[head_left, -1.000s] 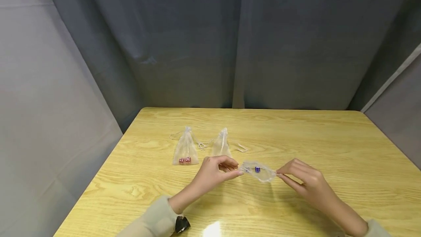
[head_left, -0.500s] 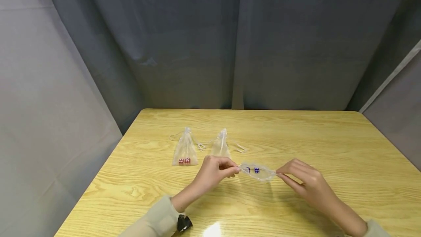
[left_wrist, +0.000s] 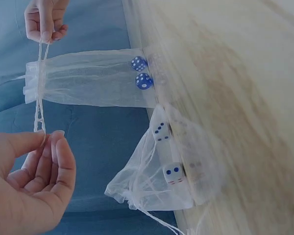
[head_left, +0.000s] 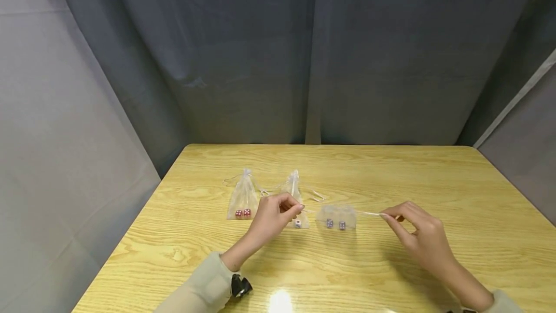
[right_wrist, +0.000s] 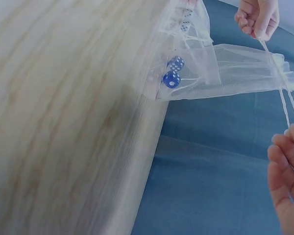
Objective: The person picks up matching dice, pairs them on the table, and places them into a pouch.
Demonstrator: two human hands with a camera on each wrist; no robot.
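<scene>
A sheer white drawstring bag stands upright between my hands, its mouth partly gathered into ruffles. Two blue dice lie at its bottom, seen through the mesh. My left hand pinches the drawstring loop on the bag's left side between thumb and fingertip. On the other side, my right hand pinches the opposite loop, and the white drawstring runs taut from it to the bag. In the left wrist view the bag's bottom end is right at the table surface.
Behind my left hand, partly covered by it, lies a second sheer bag with white dice. Farther left is a third bag with two red dice. All are on a wooden table, with grey curtains beyond.
My hands have moved apart, from holding the bag's mouth stretched wide to pulling its drawstring loops outward. The mouth has narrowed, and the bag now shows from its side.
</scene>
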